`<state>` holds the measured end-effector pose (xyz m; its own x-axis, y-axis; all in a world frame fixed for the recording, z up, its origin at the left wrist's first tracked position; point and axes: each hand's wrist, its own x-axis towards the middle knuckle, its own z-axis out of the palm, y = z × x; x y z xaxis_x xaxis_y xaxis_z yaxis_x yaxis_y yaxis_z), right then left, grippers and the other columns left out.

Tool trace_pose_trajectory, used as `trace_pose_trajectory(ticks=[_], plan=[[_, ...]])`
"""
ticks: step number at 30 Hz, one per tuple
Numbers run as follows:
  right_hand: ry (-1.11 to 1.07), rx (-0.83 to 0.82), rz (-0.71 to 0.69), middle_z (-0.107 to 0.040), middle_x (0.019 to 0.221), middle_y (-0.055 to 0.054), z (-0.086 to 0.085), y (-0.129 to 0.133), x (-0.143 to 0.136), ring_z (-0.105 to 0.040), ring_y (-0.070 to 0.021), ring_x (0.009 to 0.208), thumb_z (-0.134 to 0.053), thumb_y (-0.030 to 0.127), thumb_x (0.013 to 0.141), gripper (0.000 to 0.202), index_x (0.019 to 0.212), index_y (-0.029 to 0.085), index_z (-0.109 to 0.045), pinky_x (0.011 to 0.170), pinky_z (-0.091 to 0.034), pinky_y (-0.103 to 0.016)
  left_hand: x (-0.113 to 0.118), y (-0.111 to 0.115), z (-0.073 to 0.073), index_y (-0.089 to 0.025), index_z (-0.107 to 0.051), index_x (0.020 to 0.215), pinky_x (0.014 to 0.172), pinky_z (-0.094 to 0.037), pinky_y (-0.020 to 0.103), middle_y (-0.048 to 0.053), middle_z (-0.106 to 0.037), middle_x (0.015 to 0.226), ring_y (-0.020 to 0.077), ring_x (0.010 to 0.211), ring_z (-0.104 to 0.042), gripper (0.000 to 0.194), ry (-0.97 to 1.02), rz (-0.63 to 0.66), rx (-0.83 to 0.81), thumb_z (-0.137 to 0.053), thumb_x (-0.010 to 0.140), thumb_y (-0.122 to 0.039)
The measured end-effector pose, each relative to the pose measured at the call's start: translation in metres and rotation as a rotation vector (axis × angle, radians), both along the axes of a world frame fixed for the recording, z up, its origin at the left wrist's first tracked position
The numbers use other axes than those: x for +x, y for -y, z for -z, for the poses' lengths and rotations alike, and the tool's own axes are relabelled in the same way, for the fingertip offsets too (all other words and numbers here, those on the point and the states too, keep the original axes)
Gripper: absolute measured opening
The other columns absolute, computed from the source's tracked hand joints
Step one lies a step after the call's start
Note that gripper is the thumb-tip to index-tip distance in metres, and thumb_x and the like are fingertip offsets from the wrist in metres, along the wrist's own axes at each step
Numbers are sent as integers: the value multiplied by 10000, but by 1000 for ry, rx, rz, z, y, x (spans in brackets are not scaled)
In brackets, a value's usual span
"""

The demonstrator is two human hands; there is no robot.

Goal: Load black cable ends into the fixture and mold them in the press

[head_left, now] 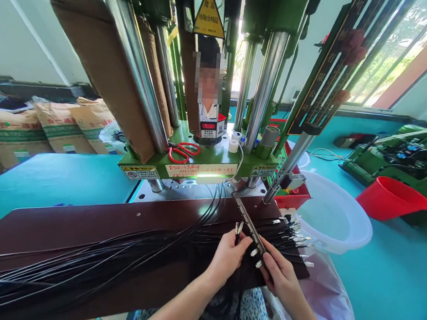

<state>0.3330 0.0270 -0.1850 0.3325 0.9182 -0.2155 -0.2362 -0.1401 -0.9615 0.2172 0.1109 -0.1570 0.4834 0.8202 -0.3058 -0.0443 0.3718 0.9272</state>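
Observation:
My left hand (228, 253) is closed around black cables, with their metal connector ends (238, 227) sticking up between thumb and fingers. My right hand (279, 273) grips the near end of a long narrow metal mould bar (249, 220), which slants away toward the press. White-tipped connectors (254, 253) show along the bar's near part, close to both hands. Under and around the hands, a thick bundle of black cables (119, 253) runs leftward over the dark brown tabletop (67, 214). To the right lie several more cable ends with plugs (296, 236).
A green press (213, 162) with steel columns stands ahead; red-handled scissors (183, 151) rest on it. Right of the table are a translucent basin (335, 217) and a red bucket (391, 198). Paper sacks (58, 127) stand at left. A person's blurred figure (209, 91) appears at the press's centre.

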Motion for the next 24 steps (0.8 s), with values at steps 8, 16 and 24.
trace_pose_trajectory(ticks=[8, 16, 24], plan=[[-134, -21, 43, -383, 463, 80, -8, 4, 6, -237, -9, 327, -621, 499, 715, 594, 1218, 221, -473, 308, -147, -121, -9, -16, -1, -207, -414, 739, 362, -201, 183, -107, -319, 414, 56, 337, -236, 298, -24, -42, 218, -383, 805, -496], [-110, -42, 4, -340, 414, 83, -3, 2, 8, -254, -15, 315, -637, 520, 687, 579, 1171, 220, -533, 301, -154, -115, -8, -18, 1, -157, -501, 605, 508, -250, 211, -42, -430, 530, 82, 517, -336, 228, -188, 127, 408, -504, 754, -329], [-115, -54, -2, -461, 467, 42, 3, 1, 13, -326, -34, 341, -665, 509, 659, 560, 1138, 233, -579, 304, -237, -120, -9, -20, -2, -156, -476, 565, 519, -231, 226, -57, -377, 517, 86, 527, -315, 225, -250, 82, 415, -527, 710, -320]])
